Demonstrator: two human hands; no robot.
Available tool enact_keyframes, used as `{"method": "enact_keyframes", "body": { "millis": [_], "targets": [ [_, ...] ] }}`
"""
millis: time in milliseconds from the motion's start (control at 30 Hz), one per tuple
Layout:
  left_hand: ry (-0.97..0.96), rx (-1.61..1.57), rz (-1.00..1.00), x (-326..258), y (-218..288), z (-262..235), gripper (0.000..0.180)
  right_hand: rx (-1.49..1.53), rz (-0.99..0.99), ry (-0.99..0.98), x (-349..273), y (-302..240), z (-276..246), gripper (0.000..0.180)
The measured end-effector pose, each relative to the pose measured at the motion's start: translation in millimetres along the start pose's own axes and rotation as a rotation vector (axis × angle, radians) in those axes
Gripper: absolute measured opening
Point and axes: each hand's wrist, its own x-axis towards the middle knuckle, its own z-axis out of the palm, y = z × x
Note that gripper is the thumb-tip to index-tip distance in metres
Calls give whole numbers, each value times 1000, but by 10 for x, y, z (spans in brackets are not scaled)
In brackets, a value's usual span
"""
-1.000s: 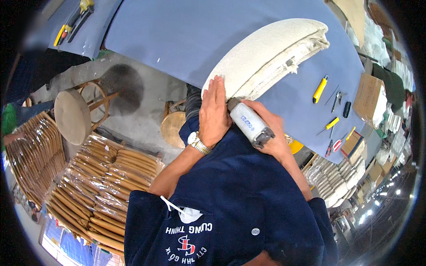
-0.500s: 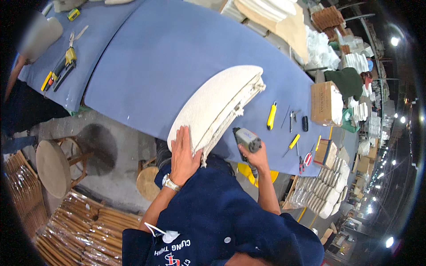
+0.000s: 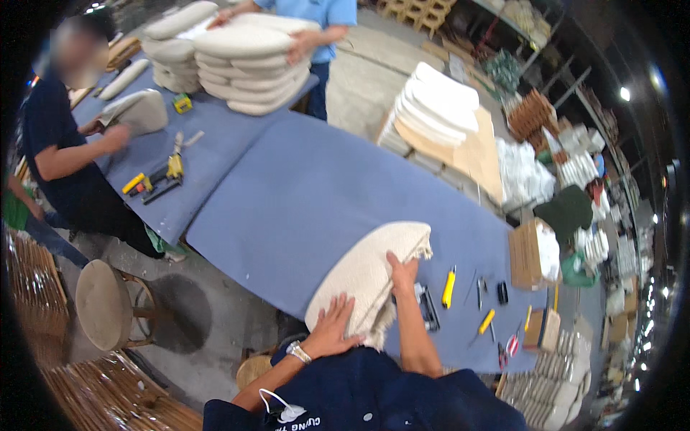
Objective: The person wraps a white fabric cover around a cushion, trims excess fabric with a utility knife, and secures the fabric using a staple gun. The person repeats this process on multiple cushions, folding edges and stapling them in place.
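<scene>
Left hand [image 3: 336,328] spread flat on the near end of a cream seat cushion [image 3: 368,276], right hand [image 3: 402,274] gripping its far edge. Cushion tipped up on the blue counter [image 3: 302,194], at its near edge. Just right: a staple gun [image 3: 428,306], a yellow utility knife [image 3: 448,286], small tools.
</scene>
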Motion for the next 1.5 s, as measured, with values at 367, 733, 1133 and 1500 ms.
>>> {"method": "enact_keyframes", "body": {
  "millis": [367, 733, 1133, 1500],
  "targets": [
    [764, 92, 535, 17, 1009, -1639, 65, -1045, -910, -536, -298, -2098, 640, 81],
    [378, -334, -136, 271, -1269, -1596, 80, -1283, -859, -786, -159, -819, 1276, 81],
    [-111, 39, 22, 902, -678, -2396, 41, -675, -438, 13, -1316, -369, 860, 57],
    [-60, 251, 91, 793, -42, -1907, 43, -474, -126, 468, -943, 492, -918, 37]
  ]
}}
